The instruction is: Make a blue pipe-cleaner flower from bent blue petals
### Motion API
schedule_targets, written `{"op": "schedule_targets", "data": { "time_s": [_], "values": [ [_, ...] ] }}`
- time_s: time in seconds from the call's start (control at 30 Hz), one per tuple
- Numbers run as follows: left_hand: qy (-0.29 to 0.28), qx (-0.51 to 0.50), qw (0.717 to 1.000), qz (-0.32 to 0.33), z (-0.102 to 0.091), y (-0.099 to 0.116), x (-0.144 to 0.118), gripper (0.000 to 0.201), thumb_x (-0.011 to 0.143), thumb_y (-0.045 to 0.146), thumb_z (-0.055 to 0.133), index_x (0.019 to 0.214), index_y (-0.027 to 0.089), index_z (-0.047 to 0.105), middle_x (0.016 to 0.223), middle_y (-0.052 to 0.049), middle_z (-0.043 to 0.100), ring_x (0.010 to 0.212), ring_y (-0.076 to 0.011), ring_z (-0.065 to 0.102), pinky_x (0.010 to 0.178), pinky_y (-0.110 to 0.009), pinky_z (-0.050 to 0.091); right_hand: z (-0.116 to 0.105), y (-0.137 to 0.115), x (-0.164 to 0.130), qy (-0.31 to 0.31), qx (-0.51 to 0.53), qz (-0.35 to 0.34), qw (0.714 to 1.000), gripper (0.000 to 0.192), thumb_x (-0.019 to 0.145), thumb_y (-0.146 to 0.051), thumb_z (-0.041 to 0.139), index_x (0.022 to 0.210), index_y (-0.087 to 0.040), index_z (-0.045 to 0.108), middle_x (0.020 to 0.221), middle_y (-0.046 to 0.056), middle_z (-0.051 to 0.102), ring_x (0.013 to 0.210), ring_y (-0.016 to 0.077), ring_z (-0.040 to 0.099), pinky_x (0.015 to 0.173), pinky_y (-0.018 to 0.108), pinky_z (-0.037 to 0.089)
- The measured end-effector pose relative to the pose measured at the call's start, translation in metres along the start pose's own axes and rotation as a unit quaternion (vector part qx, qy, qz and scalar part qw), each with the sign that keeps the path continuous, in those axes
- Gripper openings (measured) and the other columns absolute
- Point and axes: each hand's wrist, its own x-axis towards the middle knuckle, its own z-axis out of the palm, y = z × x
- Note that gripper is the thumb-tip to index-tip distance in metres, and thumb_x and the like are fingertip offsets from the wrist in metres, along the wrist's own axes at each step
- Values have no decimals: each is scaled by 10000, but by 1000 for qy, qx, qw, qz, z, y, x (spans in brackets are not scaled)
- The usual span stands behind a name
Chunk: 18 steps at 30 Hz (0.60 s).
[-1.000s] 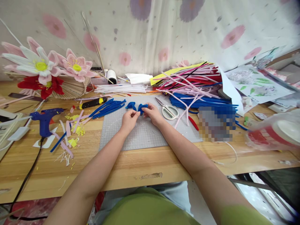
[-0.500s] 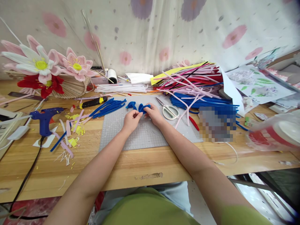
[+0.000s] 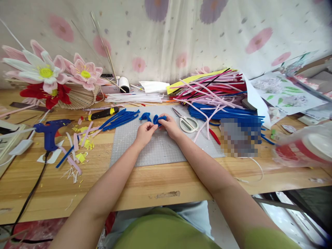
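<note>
Over the grey cutting mat [image 3: 153,152], my right hand [image 3: 169,126] is closed on a bent blue pipe cleaner [image 3: 156,119] with looped, petal-like folds. My left hand [image 3: 146,132] pinches at the lower left side of the same piece; its fingertips partly hide what lies between them. Just beyond my left hand, a second curled blue pipe cleaner piece [image 3: 145,116] rests on the mat. Scissors [image 3: 188,123] with pale handles lie to the right of my right hand. Straight cut blue pipe cleaners [image 3: 120,119] are bunched to the left.
A blue glue gun [image 3: 50,131] lies at left among yellow and pink scraps [image 3: 81,157]. Fuzzy flowers [image 3: 46,72] stand behind it. Heaped pipe cleaners [image 3: 215,86] fill the back right. A bagged cup [image 3: 306,148] stands at the right edge.
Both hands stay in nearly the same place. The fingers of my right hand have shifted slightly on the blue piece.
</note>
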Motion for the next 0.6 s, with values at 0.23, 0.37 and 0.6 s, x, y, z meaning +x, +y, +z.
{"op": "schedule_targets", "data": {
  "time_s": [0.23,0.37,0.6],
  "values": [
    [-7,11,1000,15,2,-4,0,204,703,328,602,588,175,530,537,34,505,521,-94,433,542,-244,327,3,4,1,14,8,-2,1000,196,586,-224,560,675,-207,386,479,-93,450,438,69,453,437,194,379],
    [1,12,1000,5,1,-3,0,208,700,337,605,589,175,537,535,32,507,522,-95,436,537,-244,326,1,4,2,9,11,6,1000,222,586,-243,586,689,-206,393,518,-83,462,480,78,474,462,209,419],
    [7,-51,998,-20,-5,0,1,289,659,435,642,600,173,536,584,10,556,537,-92,456,564,-250,367,-9,-5,-1,8,21,-16,1000,315,637,-449,639,730,-186,491,649,-35,520,568,78,486,469,194,417]
  ]
}}
